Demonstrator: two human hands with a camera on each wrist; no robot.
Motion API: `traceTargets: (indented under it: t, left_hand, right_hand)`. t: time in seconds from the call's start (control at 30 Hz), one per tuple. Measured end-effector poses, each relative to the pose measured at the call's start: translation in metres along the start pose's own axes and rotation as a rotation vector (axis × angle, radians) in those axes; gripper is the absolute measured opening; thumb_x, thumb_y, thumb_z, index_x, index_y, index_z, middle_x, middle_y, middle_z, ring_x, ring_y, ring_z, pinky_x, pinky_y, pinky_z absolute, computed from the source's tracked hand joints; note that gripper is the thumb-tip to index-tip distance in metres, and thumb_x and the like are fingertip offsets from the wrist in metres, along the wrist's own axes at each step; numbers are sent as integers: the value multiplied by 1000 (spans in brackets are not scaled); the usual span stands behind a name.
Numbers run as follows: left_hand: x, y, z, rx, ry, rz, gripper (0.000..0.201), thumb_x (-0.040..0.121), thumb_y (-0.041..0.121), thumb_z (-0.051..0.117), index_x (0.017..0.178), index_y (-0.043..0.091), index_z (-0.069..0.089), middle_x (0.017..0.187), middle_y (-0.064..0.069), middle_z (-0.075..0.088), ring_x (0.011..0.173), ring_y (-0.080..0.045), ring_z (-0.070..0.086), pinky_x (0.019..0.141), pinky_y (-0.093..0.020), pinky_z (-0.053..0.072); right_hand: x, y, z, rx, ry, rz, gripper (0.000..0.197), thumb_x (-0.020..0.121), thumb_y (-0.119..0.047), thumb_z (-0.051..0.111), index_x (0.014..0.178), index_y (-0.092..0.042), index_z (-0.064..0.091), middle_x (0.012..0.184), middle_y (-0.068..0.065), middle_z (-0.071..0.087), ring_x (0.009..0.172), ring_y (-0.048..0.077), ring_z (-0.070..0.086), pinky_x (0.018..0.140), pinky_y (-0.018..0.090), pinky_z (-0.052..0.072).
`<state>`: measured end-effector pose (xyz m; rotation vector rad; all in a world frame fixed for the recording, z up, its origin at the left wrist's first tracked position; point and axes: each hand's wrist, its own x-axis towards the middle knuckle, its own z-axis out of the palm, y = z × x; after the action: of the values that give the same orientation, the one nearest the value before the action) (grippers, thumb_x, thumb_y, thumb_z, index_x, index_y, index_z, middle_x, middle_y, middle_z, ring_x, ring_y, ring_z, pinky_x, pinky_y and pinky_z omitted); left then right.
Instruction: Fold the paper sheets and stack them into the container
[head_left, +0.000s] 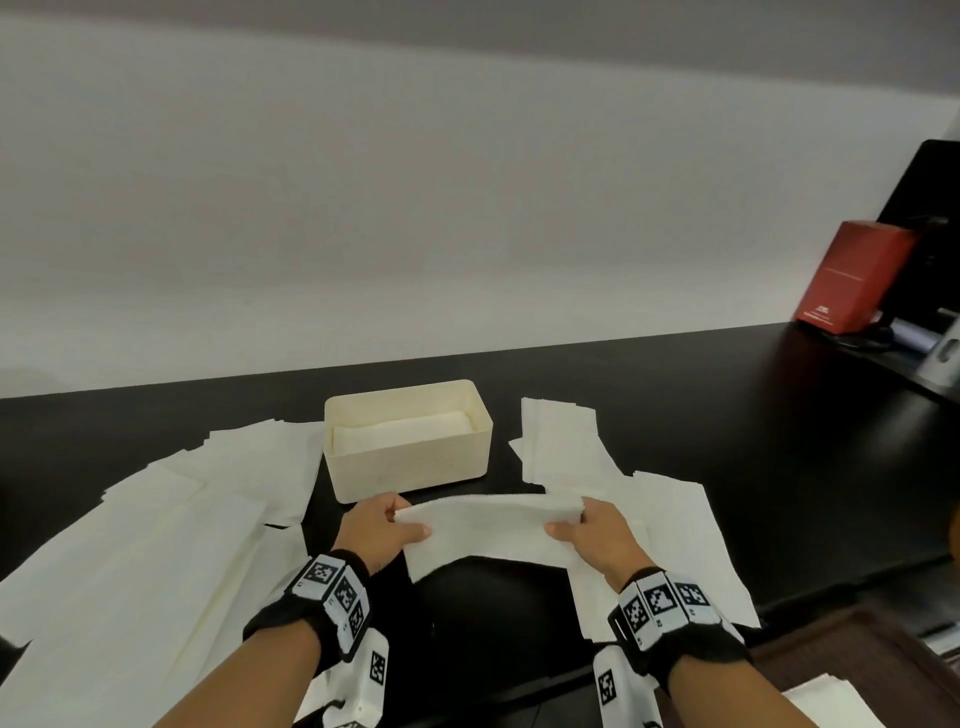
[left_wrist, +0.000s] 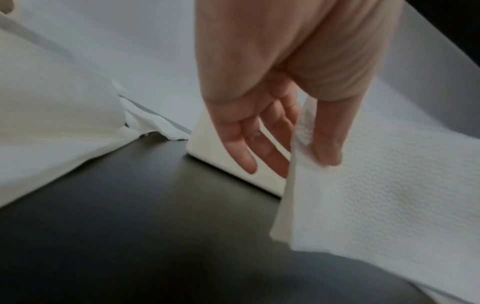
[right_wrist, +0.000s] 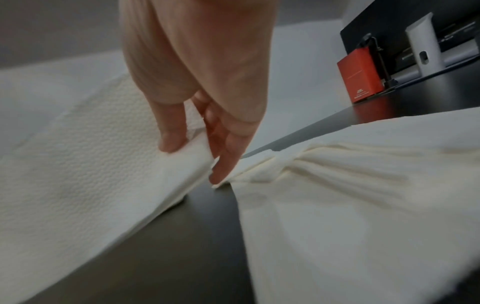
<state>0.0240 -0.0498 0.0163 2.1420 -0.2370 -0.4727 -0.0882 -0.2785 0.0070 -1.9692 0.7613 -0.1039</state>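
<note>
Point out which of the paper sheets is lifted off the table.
The folded sheet held between the left hand and right hand, just in front of the container. The other sheets lie flat.

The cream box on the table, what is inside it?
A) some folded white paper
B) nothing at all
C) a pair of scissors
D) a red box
A: the head view shows folded white paper lying at the bottom of the cream box, while both hands hold another paper sheet in front of it.
</note>
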Motion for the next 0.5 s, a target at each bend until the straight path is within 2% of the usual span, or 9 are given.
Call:
traceTargets:
  t: [0.1, 0.17, 0.27, 0.33, 0.37, 0.4, 0.5]
  left_hand:
    - [13, 9, -8, -87, 10, 21, 21, 78, 16, 74, 83, 23, 55, 93, 0, 63, 93, -19, 60, 89, -32, 50]
    - [26, 16, -18, -96, 55, 31, 23, 79, 18, 73, 85, 24, 52, 99, -1, 62, 98, -22, 60, 94, -37, 50]
    - [47, 30, -34, -75, 185, 35, 34, 80, 21, 73, 104, 14, 50, 99, -4, 58, 94, -21, 57, 83, -29, 47]
    - [60, 38, -45, -52, 273, 31, 45, 81, 22, 72, 117, 11, 47, 97, -5, 56, 92, -20, 54, 78, -26, 42]
    - [66, 41, -51, -37, 305, 23, 49, 81, 22, 71, 121, 10, 46, 98, -5, 56, 95, -22, 55, 79, -26, 42]
    - [74, 43, -56, -12, 330, 12, 51, 82, 22, 71, 124, 10, 45, 99, -6, 57, 101, -25, 57, 81, -27, 42]
    - [96, 46, -67, 154, 376, -34, 49, 85, 22, 65, 126, 11, 41, 111, -12, 60, 106, -29, 57, 85, -33, 45]
  right_hand:
    - [14, -20, -1, -13, 52, -37, 32, 86, -17, 66, 116, -7, 61, 114, 9, 64, 106, 26, 60, 96, 39, 50]
    - [25, -39, 0, -7, 80, -76, 30, 86, -18, 65, 115, -8, 61, 115, 9, 64, 106, 25, 60, 94, 38, 50]
    - [45, -72, 8, -18, 124, -137, 29, 87, -18, 63, 115, -9, 60, 114, 7, 63, 106, 24, 59, 92, 38, 52]
    - [60, -94, 16, 23, 147, -172, 30, 87, -14, 62, 117, -9, 56, 108, 6, 60, 99, 22, 59, 78, 37, 57]
    - [66, -104, 20, 44, 155, -183, 31, 88, -11, 60, 118, -9, 54, 105, 5, 58, 93, 20, 58, 70, 34, 58]
    - [73, -112, 25, 54, 166, -195, 32, 88, -8, 57, 120, -10, 51, 103, 6, 57, 89, 20, 57, 67, 33, 57]
    - [97, -128, 42, -59, 178, -263, 37, 90, -1, 48, 125, -14, 43, 97, 9, 55, 84, 21, 55, 73, 31, 51]
